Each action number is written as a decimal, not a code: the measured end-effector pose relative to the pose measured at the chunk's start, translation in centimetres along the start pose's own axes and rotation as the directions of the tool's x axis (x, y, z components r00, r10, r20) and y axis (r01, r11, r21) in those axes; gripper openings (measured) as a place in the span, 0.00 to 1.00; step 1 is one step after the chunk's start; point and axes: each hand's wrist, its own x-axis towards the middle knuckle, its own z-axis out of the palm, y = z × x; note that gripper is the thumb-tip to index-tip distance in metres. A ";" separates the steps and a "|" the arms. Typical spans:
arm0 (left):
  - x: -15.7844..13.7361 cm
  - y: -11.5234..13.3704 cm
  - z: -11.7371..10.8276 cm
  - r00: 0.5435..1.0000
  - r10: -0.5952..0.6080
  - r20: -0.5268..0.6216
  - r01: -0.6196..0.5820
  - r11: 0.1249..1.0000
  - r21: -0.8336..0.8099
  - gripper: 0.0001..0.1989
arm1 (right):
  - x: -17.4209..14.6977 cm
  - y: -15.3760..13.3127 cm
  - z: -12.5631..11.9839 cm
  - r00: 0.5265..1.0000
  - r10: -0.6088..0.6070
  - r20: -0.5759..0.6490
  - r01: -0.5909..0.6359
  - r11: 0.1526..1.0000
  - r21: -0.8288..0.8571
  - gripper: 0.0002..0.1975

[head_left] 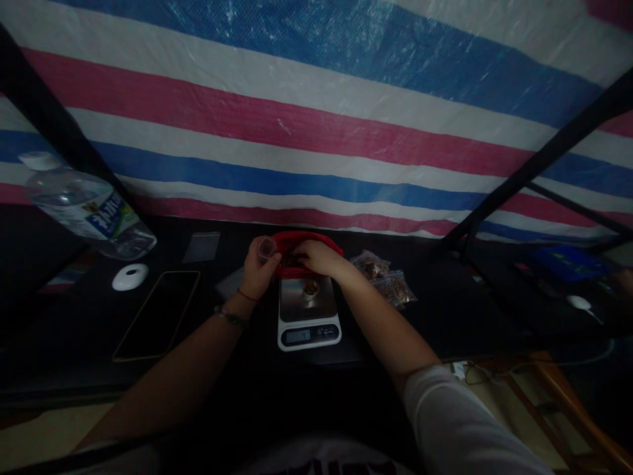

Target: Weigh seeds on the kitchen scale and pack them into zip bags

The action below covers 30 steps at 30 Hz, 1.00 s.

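Note:
My left hand is closed around a small clear plastic cup, held at the left edge of a red bag. Into that bag reaches my right hand, fingers curled down among dark contents; its fingertips and anything between them are hidden. Just in front of the bag lies a white kitchen scale with a metal top and a lit display. On its plate sits a small white cup holding brown pieces.
Right of the bag lie filled zip bags. To the left are a flat clear zip bag, a phone, a white oval device and a large water bottle. A striped sheet hangs behind the black table.

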 end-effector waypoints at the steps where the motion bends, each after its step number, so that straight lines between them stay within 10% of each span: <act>1: 0.0 0.0 0.0 1.000 0.003 -0.010 -0.003 1.000 -0.005 0.21 | 0.8 0.0 0.1 0.998 0.006 0.056 -0.005 1.000 -0.016 0.15; 15: 0.1 -0.6 -0.2 1.000 0.016 -0.008 -0.015 1.000 0.017 0.21 | 3.7 1.2 0.8 0.950 0.150 0.273 -0.109 0.981 -0.161 0.16; 30: 0.2 -0.8 -0.2 1.000 0.012 -0.019 -0.011 1.000 0.012 0.19 | 3.4 1.0 1.0 0.964 0.173 0.202 -0.149 0.980 -0.129 0.14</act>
